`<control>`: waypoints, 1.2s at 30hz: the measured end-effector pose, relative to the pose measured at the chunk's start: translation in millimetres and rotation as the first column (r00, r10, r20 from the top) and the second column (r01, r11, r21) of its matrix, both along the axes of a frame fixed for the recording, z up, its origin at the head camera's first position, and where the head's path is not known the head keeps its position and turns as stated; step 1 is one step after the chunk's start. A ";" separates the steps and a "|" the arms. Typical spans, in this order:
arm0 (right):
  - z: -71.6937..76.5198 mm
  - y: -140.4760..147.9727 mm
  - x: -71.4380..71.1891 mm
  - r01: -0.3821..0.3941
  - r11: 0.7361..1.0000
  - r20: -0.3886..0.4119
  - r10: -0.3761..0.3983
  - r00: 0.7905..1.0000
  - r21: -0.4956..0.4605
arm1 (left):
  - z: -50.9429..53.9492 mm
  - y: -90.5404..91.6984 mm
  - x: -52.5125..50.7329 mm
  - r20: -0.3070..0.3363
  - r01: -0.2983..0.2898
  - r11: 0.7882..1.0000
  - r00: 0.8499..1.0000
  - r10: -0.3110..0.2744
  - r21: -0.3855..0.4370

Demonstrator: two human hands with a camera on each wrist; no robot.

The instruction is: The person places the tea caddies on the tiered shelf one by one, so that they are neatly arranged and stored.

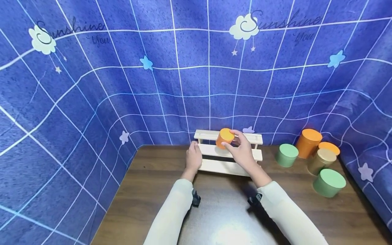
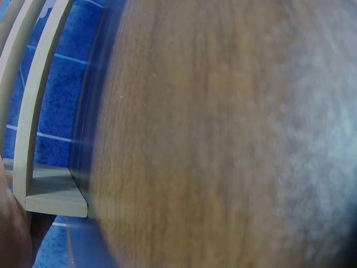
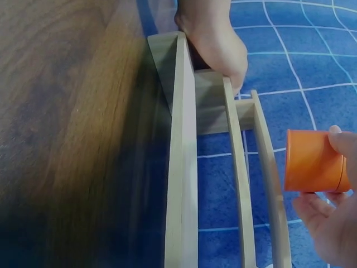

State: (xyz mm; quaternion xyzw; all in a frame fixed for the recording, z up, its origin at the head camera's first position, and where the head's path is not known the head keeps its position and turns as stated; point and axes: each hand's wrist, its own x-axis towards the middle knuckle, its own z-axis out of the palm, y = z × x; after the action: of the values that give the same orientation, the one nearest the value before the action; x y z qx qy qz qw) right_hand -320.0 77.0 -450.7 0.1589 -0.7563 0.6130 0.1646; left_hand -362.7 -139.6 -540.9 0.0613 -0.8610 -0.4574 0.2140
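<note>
A small orange round tin (image 1: 226, 139) with a lid is pinched between the thumb and fingers of my right hand (image 1: 243, 152). The right wrist view shows the tin (image 3: 313, 161) in the air, just off the top tier of a three-tier pale wooden rack (image 1: 225, 166). My left hand (image 1: 193, 157) grips the rack's left end, its fingers partly hidden behind the side. In the left wrist view, only an edge of that hand (image 2: 14, 234) shows beside the end of the rack (image 2: 58, 195).
Right of the rack on the brown wooden table (image 1: 159, 190) stand a small green tin (image 1: 287, 156), a tall orange tin (image 1: 308, 143), another orange tin (image 1: 330, 147), a gold tin (image 1: 321, 162) and a larger green tin (image 1: 329, 183). A blue patterned cloth (image 1: 196, 81) hangs behind.
</note>
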 end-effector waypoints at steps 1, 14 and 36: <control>-3.9 -1.3 -5.4 0.001 1.000 -0.007 -0.001 1.000 -0.002 | 0.8 0.3 -0.3 0.006 0.005 1.000 1.000 -0.005 0.008; -12.9 -19.2 -39.0 -0.044 0.999 -0.035 0.044 0.998 0.001 | -4.8 -2.2 -8.2 0.031 0.012 1.000 0.999 -0.012 0.006; -31.6 -50.2 -65.0 0.038 0.952 -0.057 -0.021 0.998 0.303 | -4.1 -0.4 -3.1 0.020 0.004 1.000 1.000 -0.004 -0.005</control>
State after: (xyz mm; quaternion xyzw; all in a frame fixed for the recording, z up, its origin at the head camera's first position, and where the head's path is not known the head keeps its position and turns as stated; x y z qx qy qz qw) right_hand -385.0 26.8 -482.3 0.1873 -0.8390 0.4825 0.1675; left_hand -365.8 -140.0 -545.0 0.0635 -0.8643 -0.4550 0.2047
